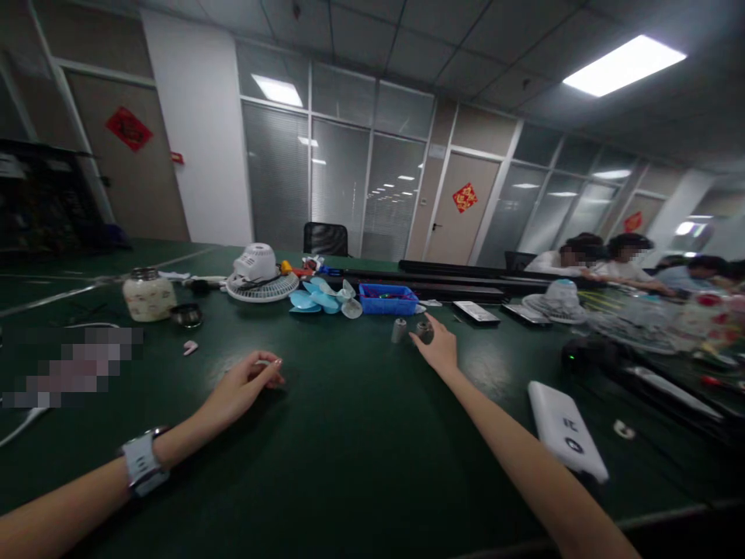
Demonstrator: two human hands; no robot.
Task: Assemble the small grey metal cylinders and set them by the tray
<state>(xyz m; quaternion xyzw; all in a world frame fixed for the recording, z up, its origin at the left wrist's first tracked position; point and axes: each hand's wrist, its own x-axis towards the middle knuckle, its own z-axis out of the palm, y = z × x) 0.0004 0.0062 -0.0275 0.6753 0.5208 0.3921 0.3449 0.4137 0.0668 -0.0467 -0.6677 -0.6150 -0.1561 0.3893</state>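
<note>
My right hand point(441, 348) reaches forward over the green table, thumb and forefinger apart around a small metal cylinder point(424, 331). Whether they touch it I cannot tell. A second, similar grey metal cylinder point(399, 331) stands upright just left of that hand. Loosely curled, my left hand point(250, 380) rests low over the table, its thumb close against the forefinger and nothing visible between them. Farther back are a blue plastic basket point(389, 300) with small parts in it and several light-blue fan blades point(319, 298).
White fan housing and grille point(259, 273) lie back left, near a patterned jar point(149, 296) and a small dark bowl point(186, 314). A white power bank point(567, 431) lies right of my right forearm. Long black bars point(442, 289) line the back. Other people sit far right.
</note>
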